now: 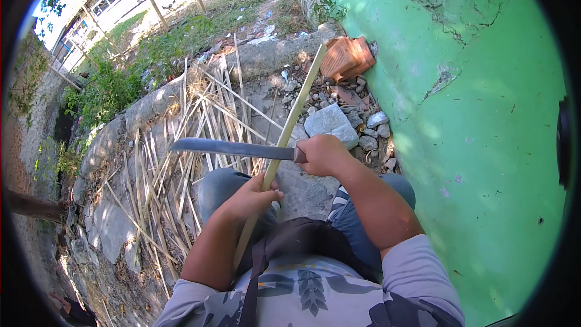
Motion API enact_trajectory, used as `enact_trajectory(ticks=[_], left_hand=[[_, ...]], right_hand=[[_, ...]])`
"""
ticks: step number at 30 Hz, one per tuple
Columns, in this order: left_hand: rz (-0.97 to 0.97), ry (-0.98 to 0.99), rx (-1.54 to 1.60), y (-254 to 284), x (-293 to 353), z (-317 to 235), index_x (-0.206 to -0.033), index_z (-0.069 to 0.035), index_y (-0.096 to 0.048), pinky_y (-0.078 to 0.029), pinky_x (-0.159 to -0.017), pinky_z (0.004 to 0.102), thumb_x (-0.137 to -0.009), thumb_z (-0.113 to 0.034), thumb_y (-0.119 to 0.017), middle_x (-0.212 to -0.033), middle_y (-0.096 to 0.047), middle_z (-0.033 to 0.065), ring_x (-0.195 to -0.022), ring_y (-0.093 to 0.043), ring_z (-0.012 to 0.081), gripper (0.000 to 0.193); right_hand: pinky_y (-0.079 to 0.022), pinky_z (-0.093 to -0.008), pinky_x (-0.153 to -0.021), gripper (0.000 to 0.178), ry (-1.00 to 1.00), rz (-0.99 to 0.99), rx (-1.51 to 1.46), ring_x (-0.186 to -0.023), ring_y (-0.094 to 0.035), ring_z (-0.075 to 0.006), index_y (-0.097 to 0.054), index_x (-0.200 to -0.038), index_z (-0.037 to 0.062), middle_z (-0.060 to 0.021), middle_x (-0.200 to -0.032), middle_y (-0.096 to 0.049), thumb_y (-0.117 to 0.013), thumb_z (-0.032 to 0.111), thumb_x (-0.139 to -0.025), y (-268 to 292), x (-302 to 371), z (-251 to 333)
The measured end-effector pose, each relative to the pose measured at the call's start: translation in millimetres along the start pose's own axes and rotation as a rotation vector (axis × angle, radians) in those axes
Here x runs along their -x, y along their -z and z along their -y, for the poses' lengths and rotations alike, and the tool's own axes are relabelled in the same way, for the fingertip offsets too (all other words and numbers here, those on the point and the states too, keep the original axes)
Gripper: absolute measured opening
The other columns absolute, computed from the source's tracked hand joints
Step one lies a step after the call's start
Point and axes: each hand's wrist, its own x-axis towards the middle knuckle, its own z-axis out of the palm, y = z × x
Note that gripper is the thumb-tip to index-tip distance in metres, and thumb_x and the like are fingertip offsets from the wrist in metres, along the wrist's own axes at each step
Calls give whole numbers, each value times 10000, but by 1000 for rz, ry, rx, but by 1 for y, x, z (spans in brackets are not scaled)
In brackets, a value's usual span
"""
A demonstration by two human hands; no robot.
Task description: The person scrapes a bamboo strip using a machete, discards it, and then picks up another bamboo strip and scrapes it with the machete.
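Note:
My right hand [324, 155] is closed round the handle of a machete [233, 148]. Its long dark blade points left and lies across a pale bamboo strip [301, 98]; the frame does not show whether the edge has bitten in. Just below the blade, my left hand [250, 197] grips that strip, which slants from beside my lap up toward the far wall. On the ground to the left lies a loose heap of similar thin bamboo strips [175, 175].
A green plastered wall [478, 127] rises close on my right. Orange roof tiles [346, 59], a pale stone block [331, 124] and rubble lie along its foot. A low stone kerb [142, 106] bounds the ground ahead, with plants [112, 88] beyond. Another person's hand [60, 303] shows at lower left.

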Motion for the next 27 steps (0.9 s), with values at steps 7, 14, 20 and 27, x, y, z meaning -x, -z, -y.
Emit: enact_trajectory(ticks=[7,14,20,27], left_hand=[[20,10,-21,-2,-1,-4,-1066,-109,-537,-420,-590,286,-857,-229,-768,-800,-531,-10,-668,-503,99,334],[30,5,16,1,-3,-1,-1058,-109,-534,-424,-583,294,-864,-234,-758,-788,-523,-12,-661,-500,105,322],[10,-31,-39,-1,-1,0,-1057,-110,-536,-418,-566,289,-867,-231,-755,-785,-530,-10,-645,-501,102,314],[27,-36,-38,-1,-2,-1,-1044,-104,-542,-421,-565,286,-869,-234,-753,-772,-534,-10,-627,-505,103,304]], right_hand=[[-560,-447,-786,223,-169,4,-227,-856,-712,-358,-725,-906,107,-140,-886,-738,-730,309,-810,12,-8,-41],[-556,-446,-808,256,-115,22,-192,-912,-709,-364,-721,-934,81,-160,-903,-739,-739,307,-816,11,0,-19],[-546,-449,-761,248,31,85,-43,-836,-703,-351,-696,-876,102,-135,-842,-724,-760,336,-819,11,-4,-12],[-555,-407,-771,213,-193,-143,-337,-837,-713,-326,-714,-862,73,-137,-879,-739,-748,277,-810,7,-10,-49]])
